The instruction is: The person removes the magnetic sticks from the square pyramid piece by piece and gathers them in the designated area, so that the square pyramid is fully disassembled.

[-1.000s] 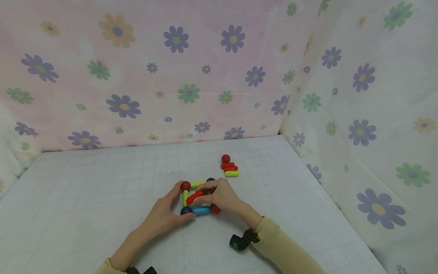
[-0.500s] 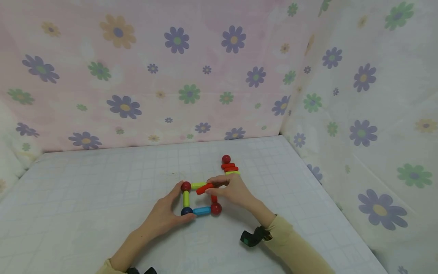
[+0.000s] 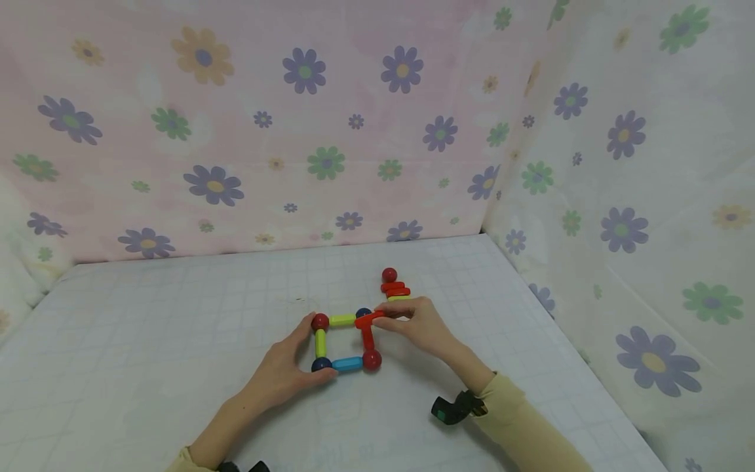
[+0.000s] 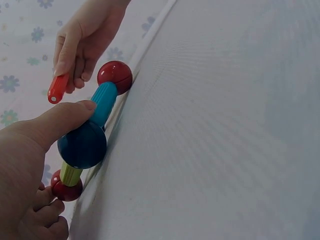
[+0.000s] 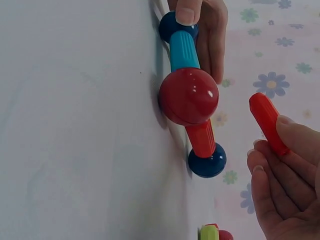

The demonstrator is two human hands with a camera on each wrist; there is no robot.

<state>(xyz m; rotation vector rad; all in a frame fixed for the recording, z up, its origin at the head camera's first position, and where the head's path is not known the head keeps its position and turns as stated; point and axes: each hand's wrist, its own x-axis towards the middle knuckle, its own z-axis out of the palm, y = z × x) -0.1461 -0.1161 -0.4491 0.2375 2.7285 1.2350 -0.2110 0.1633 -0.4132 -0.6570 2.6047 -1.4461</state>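
A square of magnetic sticks and balls lies on the table, with red balls at back left (image 3: 320, 321) and front right (image 3: 371, 360) and dark blue balls at front left (image 3: 321, 364) and back right (image 3: 363, 313). Two yellow-green sticks, a light blue stick (image 3: 348, 364) and a red side stick (image 3: 368, 338) join them. My left hand (image 3: 287, 370) grips the square's left side, thumb by the front blue ball, fingers at the back red ball. Between thumb and fingers, my right hand (image 3: 421, 326) pinches a loose red magnetic stick (image 5: 266, 120), raised above the square's right side.
Behind the right hand, a red ball (image 3: 389, 275), two red sticks (image 3: 394, 287) and a yellow-green stick (image 3: 399, 297) lie in a row. Flowered cloth walls (image 3: 253, 131) stand at the back and right of the white table (image 3: 147, 328).
Carrying the red stick, my right hand has moved right and slightly back, from over the square's middle to its back right corner. The left hand keeps its place.
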